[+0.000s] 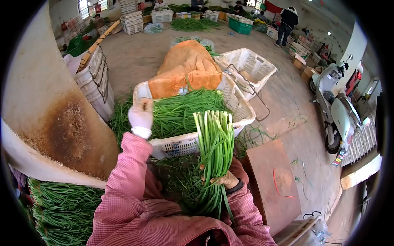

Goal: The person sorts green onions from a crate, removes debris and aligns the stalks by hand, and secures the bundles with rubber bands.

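My right hand (225, 180), in a soiled glove, is wrapped round a thick bunch of garlic chives (215, 143). Their pale cut ends point up and away from me, while the green leaves hang down toward my lap. My left hand (140, 117), in a white glove with stained fingertips, is raised over the left side of a white plastic crate (176, 146). Its fingers are curled closed; whatever they may hold is hidden. More loose chives (184, 110) lie in the crate, and an orange cloth (188, 65) covers its far part.
Another white crate (250, 69) stands behind on the right, by a bent metal frame. A brown board (275, 184) lies to my right. Stacked crates (92, 82) and a stained pillar (65, 123) are on my left. A scooter (338, 106) stands far right; people work at the back.
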